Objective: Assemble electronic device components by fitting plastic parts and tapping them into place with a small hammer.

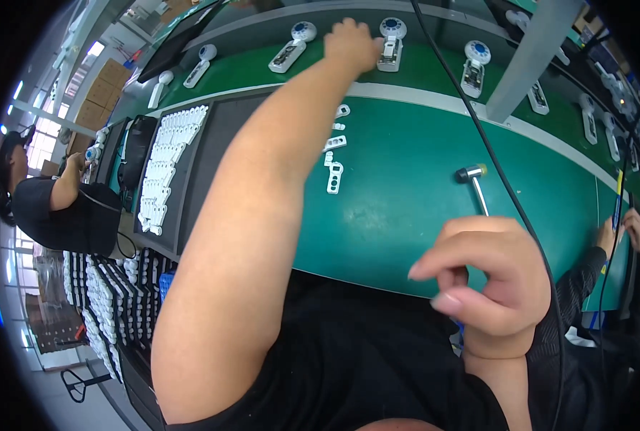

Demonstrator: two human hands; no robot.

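My left hand (352, 47) reaches across the bench to the green line at the back. It is beside a white handheld device (390, 54) with a round head, its thumb side touching or very near the device's left edge. The fingertips are hidden behind the hand, so its grip cannot be made out. My right hand (492, 276) hovers over the front edge of the green mat (399, 208), fingers curled, thumb and forefinger apart, holding nothing. Just beyond it lies a small mallet (471, 173) with a metal handle. Several small white plastic parts (335, 178) lie in a column near my left forearm.
More white devices (288, 55) stand along the green line (248, 65). A dark tray (191, 172) at left holds rows of white parts (163, 165). A black cable (471, 108) hangs across the right side, near a metal post (532, 65). Other people work at both sides.
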